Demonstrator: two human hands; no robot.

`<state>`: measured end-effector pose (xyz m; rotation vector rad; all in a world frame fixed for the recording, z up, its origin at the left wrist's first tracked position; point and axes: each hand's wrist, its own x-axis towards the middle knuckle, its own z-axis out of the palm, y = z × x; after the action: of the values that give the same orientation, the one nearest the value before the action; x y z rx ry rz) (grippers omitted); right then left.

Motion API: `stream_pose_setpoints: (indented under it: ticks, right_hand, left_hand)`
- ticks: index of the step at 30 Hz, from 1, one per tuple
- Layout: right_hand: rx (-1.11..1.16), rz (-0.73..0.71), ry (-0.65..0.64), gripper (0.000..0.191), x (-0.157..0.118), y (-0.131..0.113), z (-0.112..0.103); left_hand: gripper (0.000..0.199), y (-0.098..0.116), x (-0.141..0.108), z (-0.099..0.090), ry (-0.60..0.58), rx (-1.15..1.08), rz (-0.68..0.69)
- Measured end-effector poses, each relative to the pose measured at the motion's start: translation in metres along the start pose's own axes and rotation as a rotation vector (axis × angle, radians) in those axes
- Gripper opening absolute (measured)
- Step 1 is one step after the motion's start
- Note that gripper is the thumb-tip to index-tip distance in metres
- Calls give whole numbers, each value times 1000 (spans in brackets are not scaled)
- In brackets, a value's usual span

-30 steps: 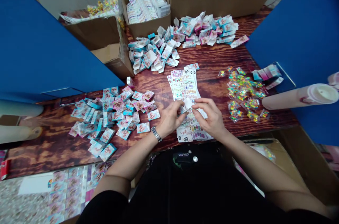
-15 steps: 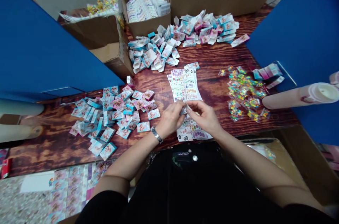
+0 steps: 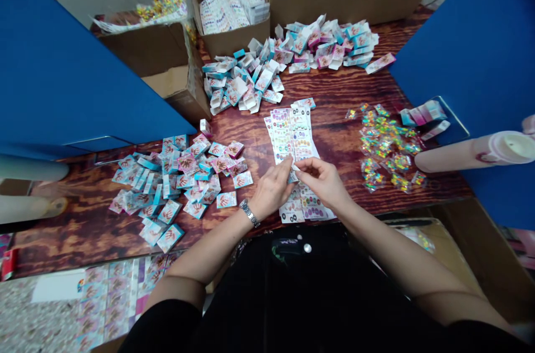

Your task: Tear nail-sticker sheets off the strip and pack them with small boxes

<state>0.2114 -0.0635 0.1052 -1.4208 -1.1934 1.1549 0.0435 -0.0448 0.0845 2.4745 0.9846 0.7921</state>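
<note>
A small light-blue and white carton (image 3: 292,176) is between my hands, largely covered by the fingers. My left hand (image 3: 271,190), with a metal watch on its wrist, is closed around the carton. The thumb and forefinger of my right hand (image 3: 325,181) are pinched together at the carton's white end flap. Printed sticker sheets (image 3: 301,133) with rows of coloured round shapes lie fanned out on the table under both hands. Another small carton (image 3: 308,103) rests at their far end.
Closed cartons (image 3: 188,180) are heaped to the left, and open-ended cartons (image 3: 259,77) at the back. Small bags of bright pieces (image 3: 384,144) lie right, beside a pale bottle (image 3: 460,155). Cardboard boxes (image 3: 236,41) stand behind. Blue panels (image 3: 468,63) flank the table.
My right fingers have shifted slightly at the carton's end, and more of the carton's light-blue side shows. My left hand has moved a little to the right. The piles look unchanged.
</note>
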Motion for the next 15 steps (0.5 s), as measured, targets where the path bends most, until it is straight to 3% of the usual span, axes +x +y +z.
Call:
stream_pose_setpoints:
  ticks: [5,9,12,15]
  right_hand:
    - [-332,-238,39,21,-12,-9,2]
    - [-462,-434,82,33,-22,-7,8]
    - [-525,-480,86,37,-26,-1,11]
    - [-506,-437,104,37,-27,2,12]
  left_hand:
    - [70,6,0,2,-32,129,-75]
    - [68,9,2,-2,-28,202,-102]
    - [68,10,3,-5,-29,188,-106]
    - [68,12,5,-9,-41,192,-100]
